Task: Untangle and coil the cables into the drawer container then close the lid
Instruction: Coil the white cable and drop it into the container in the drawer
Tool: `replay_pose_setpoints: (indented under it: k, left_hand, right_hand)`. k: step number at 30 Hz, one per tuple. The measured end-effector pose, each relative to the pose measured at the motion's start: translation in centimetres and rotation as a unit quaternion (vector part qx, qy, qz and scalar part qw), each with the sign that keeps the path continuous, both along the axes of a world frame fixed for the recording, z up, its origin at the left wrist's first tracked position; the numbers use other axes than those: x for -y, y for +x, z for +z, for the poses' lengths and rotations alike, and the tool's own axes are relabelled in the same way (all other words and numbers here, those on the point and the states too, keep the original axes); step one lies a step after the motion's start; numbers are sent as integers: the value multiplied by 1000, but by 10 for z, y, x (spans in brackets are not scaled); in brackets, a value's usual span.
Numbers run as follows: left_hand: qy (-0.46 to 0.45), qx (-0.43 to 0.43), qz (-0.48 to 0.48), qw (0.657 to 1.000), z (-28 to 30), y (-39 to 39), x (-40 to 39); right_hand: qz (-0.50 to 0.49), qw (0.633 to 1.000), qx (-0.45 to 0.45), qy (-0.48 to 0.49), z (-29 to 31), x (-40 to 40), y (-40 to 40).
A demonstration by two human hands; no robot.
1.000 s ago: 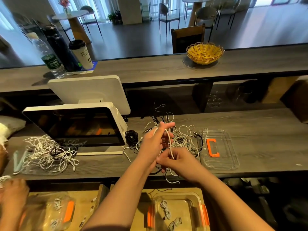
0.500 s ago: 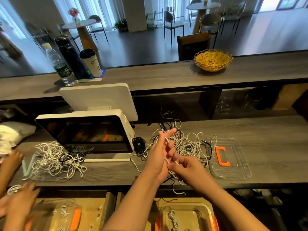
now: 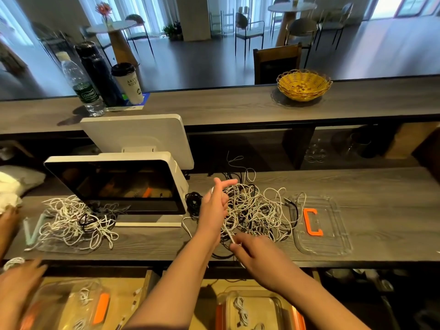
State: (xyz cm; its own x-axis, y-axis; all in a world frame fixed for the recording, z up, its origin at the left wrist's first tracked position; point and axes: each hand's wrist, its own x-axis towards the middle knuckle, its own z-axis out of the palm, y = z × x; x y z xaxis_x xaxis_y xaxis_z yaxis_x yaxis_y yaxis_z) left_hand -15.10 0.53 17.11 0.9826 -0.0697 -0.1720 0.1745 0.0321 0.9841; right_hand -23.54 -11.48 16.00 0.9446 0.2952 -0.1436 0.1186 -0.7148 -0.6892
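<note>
A tangle of white and black cables [image 3: 254,210] lies on the grey counter. My left hand [image 3: 214,208] is raised at its left edge, fingers closed round one white cable [image 3: 229,234], index finger pointing out. That cable runs down to my right hand [image 3: 256,256], which pinches its lower part at the counter's front edge. Below, in the open drawer, stands the clear container [image 3: 259,310] with orange clips and a few coiled white cables inside. Its clear lid [image 3: 321,227] with an orange handle rests on the counter, right of the tangle.
A white screen terminal [image 3: 119,184] stands left of the tangle, a small black cable bundle [image 3: 192,203] beside it. A second cable pile [image 3: 73,222] lies far left, where another person's hands [image 3: 16,289] work over another container [image 3: 71,306]. Bottles, a cup and a yellow basket [image 3: 303,84] occupy the upper ledge.
My hands have drawn apart: the left stays up by the tangle, the right has dropped toward the counter's front edge, stretching the white cable between them. The view has tilted slightly.
</note>
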Motion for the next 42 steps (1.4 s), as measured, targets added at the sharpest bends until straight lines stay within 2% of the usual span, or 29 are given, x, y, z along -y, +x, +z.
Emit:
replay_pose_setpoints:
  k: [2, 4, 6, 9, 15, 19, 22, 26, 31, 35, 40, 42]
  left_hand:
    - [41, -1, -31, 999, -3, -2, 2]
    - [51, -21, -83, 995, -4, -6, 3]
    - [11, -61, -129, 990, -5, -9, 4]
    - [-85, -118, -168, 975, -3, -18, 4]
    - [-104, -198, -192, 956, 5, -27, 7]
    - [-70, -216, -247, 942, 7, -25, 4]
    - [1, -177, -301, 937, 8, -22, 2]
    - [80, -130, -382, 911, 15, -21, 1]
    - [113, -95, -345, 927, 12, -19, -3]
    - [81, -71, -267, 958, 11, -22, 2]
    - [-1, -77, -159, 984, 7, -28, 13]
    - [-79, -100, -121, 984, 7, -29, 16]
  right_hand:
    - [35, 999, 21, -6, 10, -4, -1]
    - [46, 998, 29, 38, 19, -5, 1]
    - [42, 995, 39, 79, 25, -3, 5]
    - [24, 994, 70, 81, 28, 2, 13]
    - [-87, 975, 201, 30, 24, 17, 24]
    - [-175, 955, 238, 17, 24, 25, 27]
    - [-184, 958, 217, 35, 23, 36, 31]
    - [-176, 960, 208, 63, 18, 45, 34]
    - [-197, 962, 166, 91, 11, 57, 29]
    - [-207, 965, 115, 112, 9, 62, 24]
    - [-190, 969, 76, 138, 6, 53, 15]
    - [-175, 972, 55, 147, 2, 46, 13]
